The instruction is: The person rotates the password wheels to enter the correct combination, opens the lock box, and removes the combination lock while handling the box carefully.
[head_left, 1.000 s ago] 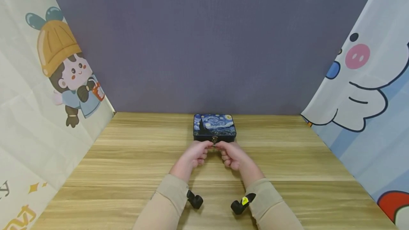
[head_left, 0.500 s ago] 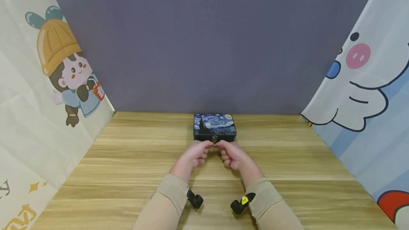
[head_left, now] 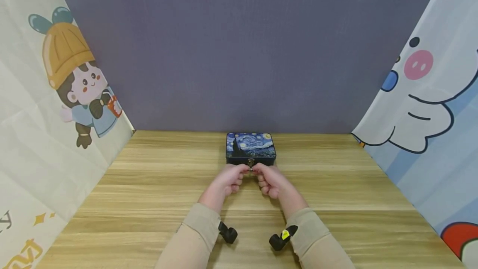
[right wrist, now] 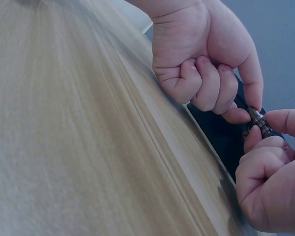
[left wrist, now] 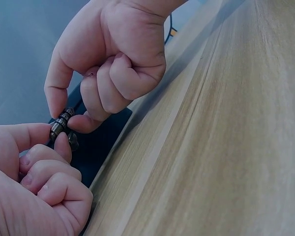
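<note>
A small tin box (head_left: 251,146) with a swirling blue night-sky picture on its lid stands shut near the back of the table. At its front clasp (head_left: 251,162) hangs a small metal combination padlock (left wrist: 62,122) with ringed dials. My left hand (head_left: 230,177) pinches one end of the padlock between thumb and index finger. From the other side my right hand (head_left: 271,181) pinches the opposite end the same way. Both hands keep their other fingers curled in. In the right wrist view the padlock's dials (right wrist: 259,122) show between the fingertips, but their digits are too small to read.
The wood-grain table (head_left: 168,202) extends around the box. A grey-purple panel (head_left: 239,53) rises just behind it. Cartoon-printed cloths hang at the left (head_left: 26,115) and right (head_left: 440,128). Small black devices sit at both sleeve cuffs.
</note>
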